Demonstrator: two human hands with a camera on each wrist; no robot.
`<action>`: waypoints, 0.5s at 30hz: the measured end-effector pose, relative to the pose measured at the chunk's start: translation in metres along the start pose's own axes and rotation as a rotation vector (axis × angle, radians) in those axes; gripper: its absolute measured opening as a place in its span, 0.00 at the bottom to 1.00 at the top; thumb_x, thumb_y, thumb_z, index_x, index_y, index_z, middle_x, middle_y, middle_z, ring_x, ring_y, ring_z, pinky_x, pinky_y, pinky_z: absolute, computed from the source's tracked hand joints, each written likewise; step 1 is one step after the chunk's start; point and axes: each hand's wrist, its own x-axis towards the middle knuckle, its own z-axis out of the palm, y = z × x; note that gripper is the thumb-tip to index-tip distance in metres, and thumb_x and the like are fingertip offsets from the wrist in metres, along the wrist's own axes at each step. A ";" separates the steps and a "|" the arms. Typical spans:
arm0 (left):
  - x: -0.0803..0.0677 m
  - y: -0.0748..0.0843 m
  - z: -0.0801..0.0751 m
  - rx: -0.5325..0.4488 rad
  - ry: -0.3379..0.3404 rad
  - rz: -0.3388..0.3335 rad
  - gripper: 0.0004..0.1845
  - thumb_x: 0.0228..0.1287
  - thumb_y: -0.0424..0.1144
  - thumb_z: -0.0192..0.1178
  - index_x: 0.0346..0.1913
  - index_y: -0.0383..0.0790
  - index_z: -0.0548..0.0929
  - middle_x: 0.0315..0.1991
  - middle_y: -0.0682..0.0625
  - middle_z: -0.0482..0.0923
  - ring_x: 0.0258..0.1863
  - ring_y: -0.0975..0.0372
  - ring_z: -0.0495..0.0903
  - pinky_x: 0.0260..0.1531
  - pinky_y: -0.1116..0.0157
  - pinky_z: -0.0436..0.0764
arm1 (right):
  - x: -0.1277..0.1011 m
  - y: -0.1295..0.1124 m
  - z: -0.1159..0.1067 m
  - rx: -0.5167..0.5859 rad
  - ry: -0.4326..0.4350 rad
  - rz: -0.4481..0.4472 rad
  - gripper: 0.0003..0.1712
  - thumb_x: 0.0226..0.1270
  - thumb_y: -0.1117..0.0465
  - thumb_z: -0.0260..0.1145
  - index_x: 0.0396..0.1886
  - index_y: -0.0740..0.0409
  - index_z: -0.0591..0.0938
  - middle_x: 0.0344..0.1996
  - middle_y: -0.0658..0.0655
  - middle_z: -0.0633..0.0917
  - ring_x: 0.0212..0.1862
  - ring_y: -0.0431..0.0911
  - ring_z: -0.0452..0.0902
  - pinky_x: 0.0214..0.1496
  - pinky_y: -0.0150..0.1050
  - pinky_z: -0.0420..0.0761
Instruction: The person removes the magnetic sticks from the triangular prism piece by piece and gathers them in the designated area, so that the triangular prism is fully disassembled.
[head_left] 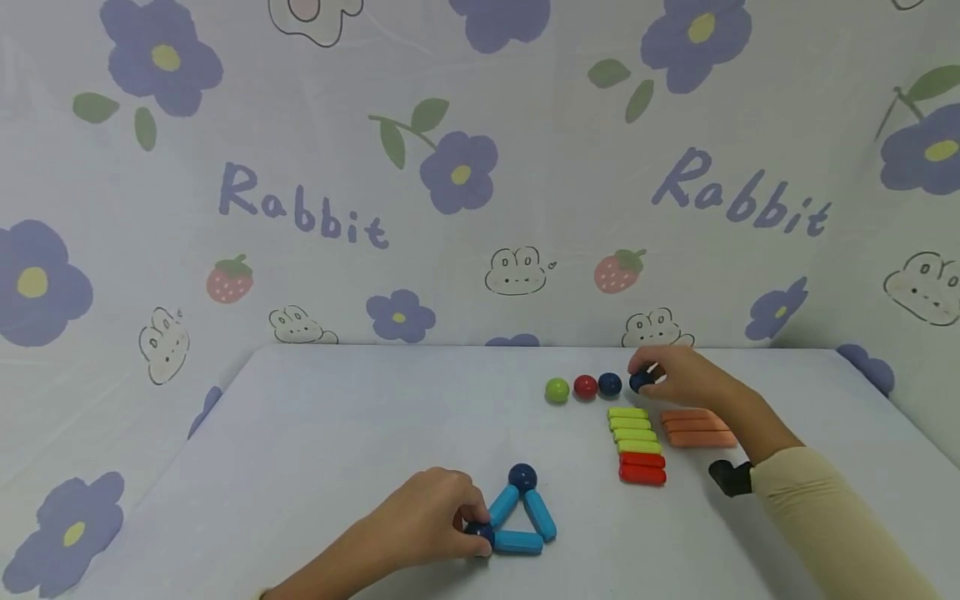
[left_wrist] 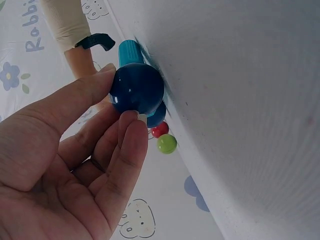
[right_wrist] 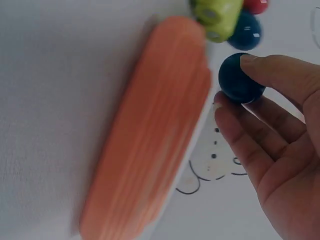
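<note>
My left hand (head_left: 431,518) pinches a dark blue ball (left_wrist: 137,89) at the lower left corner of a triangle of light blue sticks (head_left: 519,542). Another dark blue ball (head_left: 522,477) sits at the triangle's top corner; the lower right corner has no ball. At the back right, my right hand (head_left: 678,377) grips a dark blue ball (right_wrist: 241,79) between thumb and fingers. It is at the right end of a row with a green ball (head_left: 557,390), a red ball (head_left: 586,387) and a dark blue ball (head_left: 610,384).
Several yellow-green sticks (head_left: 632,435) and two red sticks (head_left: 642,474) lie stacked side by side at centre right. Orange sticks (head_left: 699,433) lie beside them, under the right forearm. A patterned cloth (head_left: 450,250) hangs behind the white table (head_left: 337,417).
</note>
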 end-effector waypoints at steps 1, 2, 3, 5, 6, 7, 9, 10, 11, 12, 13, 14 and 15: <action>0.000 0.000 0.000 0.000 0.000 0.000 0.09 0.54 0.42 0.77 0.36 0.45 0.90 0.26 0.65 0.76 0.25 0.72 0.73 0.29 0.75 0.76 | 0.003 0.002 0.002 -0.008 -0.009 0.017 0.17 0.61 0.69 0.71 0.50 0.65 0.81 0.45 0.62 0.84 0.49 0.59 0.80 0.52 0.53 0.82; 0.000 0.000 0.000 0.001 0.000 0.001 0.09 0.54 0.42 0.77 0.36 0.45 0.90 0.26 0.65 0.75 0.25 0.72 0.73 0.29 0.75 0.76 | 0.005 0.003 0.003 -0.018 -0.015 0.038 0.17 0.62 0.69 0.71 0.51 0.65 0.81 0.45 0.62 0.84 0.49 0.58 0.80 0.52 0.53 0.81; 0.000 0.000 0.000 0.001 0.000 0.001 0.09 0.54 0.42 0.77 0.36 0.45 0.90 0.26 0.65 0.75 0.25 0.73 0.73 0.29 0.75 0.76 | 0.007 0.005 0.005 -0.023 -0.017 0.054 0.18 0.62 0.69 0.71 0.51 0.65 0.80 0.46 0.63 0.84 0.49 0.58 0.80 0.52 0.53 0.81; 0.000 0.000 0.000 0.004 -0.002 0.002 0.09 0.54 0.42 0.77 0.36 0.45 0.90 0.26 0.65 0.75 0.26 0.73 0.73 0.29 0.75 0.76 | 0.009 0.006 0.007 -0.022 -0.016 0.069 0.19 0.62 0.68 0.71 0.52 0.66 0.80 0.47 0.64 0.83 0.49 0.59 0.80 0.52 0.54 0.81; 0.000 0.000 0.000 0.004 -0.002 0.003 0.09 0.54 0.42 0.77 0.36 0.45 0.90 0.26 0.65 0.75 0.26 0.73 0.73 0.29 0.75 0.76 | 0.010 0.007 0.008 -0.021 -0.012 0.070 0.19 0.62 0.68 0.71 0.52 0.67 0.79 0.47 0.64 0.83 0.48 0.59 0.80 0.52 0.54 0.81; 0.000 0.001 0.000 0.005 -0.003 0.003 0.09 0.54 0.42 0.77 0.36 0.45 0.90 0.26 0.65 0.75 0.26 0.73 0.73 0.30 0.75 0.76 | 0.011 0.008 0.009 -0.020 -0.010 0.070 0.20 0.62 0.68 0.71 0.53 0.67 0.79 0.47 0.64 0.83 0.49 0.59 0.80 0.52 0.54 0.81; 0.001 0.001 0.000 0.007 -0.004 0.004 0.09 0.54 0.42 0.77 0.36 0.45 0.90 0.26 0.65 0.76 0.26 0.73 0.73 0.30 0.75 0.76 | 0.012 0.009 0.011 -0.022 -0.010 0.066 0.20 0.61 0.68 0.72 0.53 0.66 0.80 0.47 0.64 0.83 0.49 0.59 0.80 0.53 0.54 0.81; 0.001 0.000 0.000 0.008 -0.004 0.003 0.09 0.54 0.42 0.77 0.36 0.45 0.90 0.26 0.65 0.76 0.26 0.73 0.73 0.30 0.75 0.76 | 0.012 0.010 0.012 -0.022 -0.011 0.067 0.20 0.62 0.68 0.72 0.54 0.66 0.80 0.48 0.64 0.83 0.49 0.59 0.79 0.53 0.54 0.81; 0.001 0.000 0.000 0.009 -0.004 0.002 0.09 0.54 0.42 0.77 0.36 0.45 0.90 0.26 0.65 0.76 0.26 0.73 0.73 0.30 0.75 0.76 | 0.012 0.011 0.012 -0.020 -0.011 0.071 0.21 0.62 0.68 0.72 0.54 0.66 0.80 0.48 0.64 0.83 0.49 0.59 0.79 0.53 0.54 0.81; 0.000 0.001 0.000 0.009 -0.004 -0.002 0.09 0.54 0.42 0.77 0.36 0.45 0.90 0.26 0.65 0.76 0.26 0.73 0.73 0.30 0.75 0.76 | 0.013 0.011 0.013 -0.019 -0.013 0.076 0.21 0.62 0.68 0.72 0.55 0.65 0.80 0.49 0.64 0.83 0.50 0.59 0.79 0.53 0.54 0.81; 0.000 0.001 0.000 0.009 -0.003 -0.004 0.09 0.54 0.42 0.77 0.36 0.45 0.90 0.26 0.65 0.76 0.26 0.73 0.73 0.29 0.75 0.76 | 0.013 0.011 0.013 -0.018 -0.016 0.079 0.22 0.62 0.68 0.72 0.56 0.65 0.80 0.50 0.64 0.82 0.51 0.59 0.78 0.53 0.54 0.81; 0.000 0.001 0.000 0.011 -0.001 -0.004 0.09 0.54 0.42 0.77 0.36 0.45 0.90 0.26 0.65 0.76 0.26 0.73 0.73 0.29 0.75 0.76 | 0.012 0.011 0.013 -0.017 -0.018 0.079 0.23 0.62 0.68 0.72 0.57 0.65 0.79 0.51 0.65 0.82 0.52 0.60 0.78 0.52 0.54 0.81; 0.000 0.001 0.000 0.011 0.000 -0.005 0.09 0.54 0.42 0.78 0.36 0.45 0.90 0.26 0.65 0.76 0.26 0.73 0.73 0.29 0.75 0.76 | 0.011 0.010 0.013 -0.018 -0.017 0.079 0.24 0.62 0.68 0.72 0.58 0.65 0.79 0.52 0.65 0.82 0.53 0.61 0.78 0.52 0.54 0.81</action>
